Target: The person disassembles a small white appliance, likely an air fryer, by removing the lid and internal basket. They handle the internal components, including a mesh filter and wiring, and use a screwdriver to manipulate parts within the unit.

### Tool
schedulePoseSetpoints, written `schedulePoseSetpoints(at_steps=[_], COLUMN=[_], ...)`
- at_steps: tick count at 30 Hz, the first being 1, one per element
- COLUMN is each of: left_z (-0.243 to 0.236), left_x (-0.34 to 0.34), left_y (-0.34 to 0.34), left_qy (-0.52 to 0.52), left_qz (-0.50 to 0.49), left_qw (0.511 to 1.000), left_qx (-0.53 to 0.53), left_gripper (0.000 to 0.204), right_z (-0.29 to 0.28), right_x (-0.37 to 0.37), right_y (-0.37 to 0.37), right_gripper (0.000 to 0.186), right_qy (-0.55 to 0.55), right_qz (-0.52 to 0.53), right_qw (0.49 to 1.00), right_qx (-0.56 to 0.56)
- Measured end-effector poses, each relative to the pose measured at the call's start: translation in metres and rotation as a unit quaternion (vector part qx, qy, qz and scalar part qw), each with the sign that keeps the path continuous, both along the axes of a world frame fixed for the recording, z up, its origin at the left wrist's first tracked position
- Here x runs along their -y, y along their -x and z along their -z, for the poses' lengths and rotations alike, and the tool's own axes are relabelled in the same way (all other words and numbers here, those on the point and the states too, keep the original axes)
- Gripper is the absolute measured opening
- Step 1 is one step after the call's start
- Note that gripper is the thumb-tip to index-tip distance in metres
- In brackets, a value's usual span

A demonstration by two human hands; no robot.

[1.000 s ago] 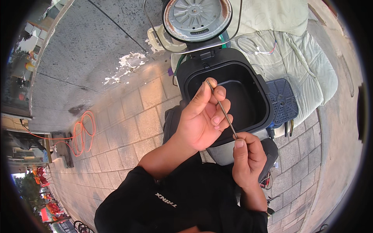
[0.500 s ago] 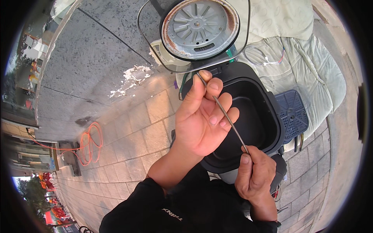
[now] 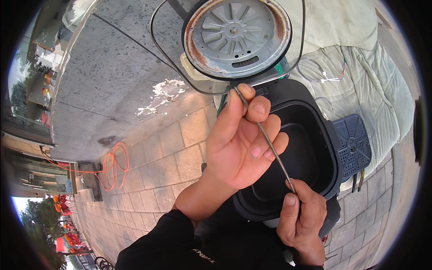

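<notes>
A thin dark metal rod [image 3: 275, 153] slants between my two hands, above a black square cooking basin [image 3: 310, 148]. My left hand [image 3: 243, 144] is turned palm up and pinches the rod's upper end between thumb and forefinger, with the other fingers curled under it. The lower end disappears into the closed fingers of my right hand [image 3: 302, 220], thumb pressed along it. Just beyond my left fingertips is a raised round metal plate [image 3: 235, 30] with radial slots and a rusty rim, apparently the underside of a lid hinged to the basin.
A dark perforated square tray [image 3: 353, 155] rests to the right of the basin. Beyond it a pale green quilt [image 3: 373, 90] carries loose wires [image 3: 315, 72]. An orange hose [image 3: 114, 166] lies coiled on the paving at left, near a grey peeling wall [image 3: 108, 67].
The basin, lid and surroundings have shifted a little right and down in the view. Both hands keep their hold on the rod, its slant nearly the same.
</notes>
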State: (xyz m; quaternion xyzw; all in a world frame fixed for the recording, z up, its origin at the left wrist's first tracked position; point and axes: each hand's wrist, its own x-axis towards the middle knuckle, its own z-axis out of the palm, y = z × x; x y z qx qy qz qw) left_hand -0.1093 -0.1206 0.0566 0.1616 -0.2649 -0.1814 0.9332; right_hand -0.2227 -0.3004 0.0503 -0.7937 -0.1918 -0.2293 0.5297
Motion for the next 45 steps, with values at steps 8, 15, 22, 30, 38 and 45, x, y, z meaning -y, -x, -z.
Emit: schedulePoseSetpoints(at_steps=[8,15,22,30,38,45], left_z=[-0.005,0.003,-0.002,0.004,0.020,0.036], left_x=[-0.001,0.006,0.018,0.025,0.023,0.008], left_y=[0.020,0.040,0.050,0.061,0.068,0.068], left_qy=[-0.022,-0.069,-0.155,-0.147,-0.196,-0.254], left_qz=[-0.073,-0.126,-0.172,-0.167,-0.193,-0.225], left_qw=[0.997,0.989,0.973,0.975,0.961,0.940], left_qx=[0.021,0.019,0.019,0.009,-0.029,-0.041], left_gripper=[0.034,0.025,0.026,0.029,0.032,0.032], right_z=[0.003,0.004,-0.002,0.002,-0.003,-0.004], right_x=[-0.001,-0.003,0.002,0.009,0.030,0.043], right_y=[0.000,-0.002,-0.005,0.005,0.013,-0.007], right_gripper=[0.016,0.015,0.015,0.017,0.017,0.016], right_qy=[-0.043,-0.003,-0.011,-0.016,-0.003,-0.009], right_qz=[-0.050,-0.048,-0.061,-0.050,-0.013,0.027], right_qw=[0.994,0.995,0.994,0.996,0.997,0.985], right_qx=[-0.088,-0.090,-0.086,-0.074,-0.074,-0.169])
